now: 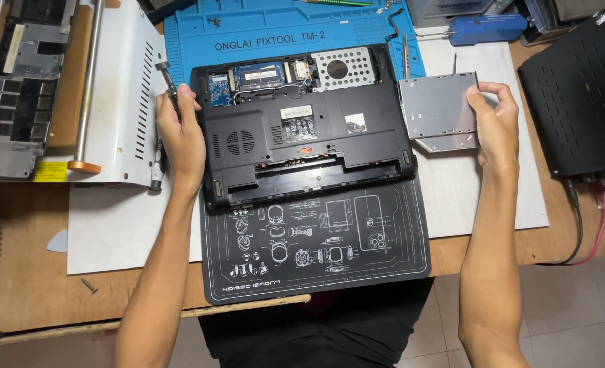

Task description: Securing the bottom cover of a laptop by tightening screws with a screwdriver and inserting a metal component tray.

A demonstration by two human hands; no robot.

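1. Head view looking down on an upturned black laptop (302, 136), lying bottom-up across a black printed work mat (316, 252) and a blue silicone repair mat (200, 41) at the far side.
2. Judging progress as well under way: far-edge covers already off, baring the memory modules (258, 73), a small circuit card (218, 88) and the perforated silver drive cage (345, 68); battery bay along the near edge standing empty.
3. Holding the silver optical drive (437, 109) just right of the laptop's right edge, apart from it, wholly clear of its slot.
4. Right hand (496, 123) grasping that drive, fingers clenched round its right side, thumb on top.
5. Left hand (178, 133) resting against the laptop's left edge, fingers curled round a dark screwdriver (169, 82) pointing far-left.
6. Remaining, as a judgement: main bottom shell still seated and the fan grille still in place, so deeper stripping not yet done.
7. Noting labels: a white rectangular sticker and a circuit-patterned sticker at the middle of the bottom shell, a small white square sticker to their right, a small orange-red latch mark below.
8. Noting white line drawings of parts across the near half of the black mat, white lettering along the far part of the blue mat.
9. Noting a yellow label on the near edge of the grey dismantled unit (23, 102) at far left, beside a white perforated metal cover (122, 95).
10. Noting a black vented case (578, 95) at right, a loose screw (89, 286) and a pale pick (58, 240) near left.
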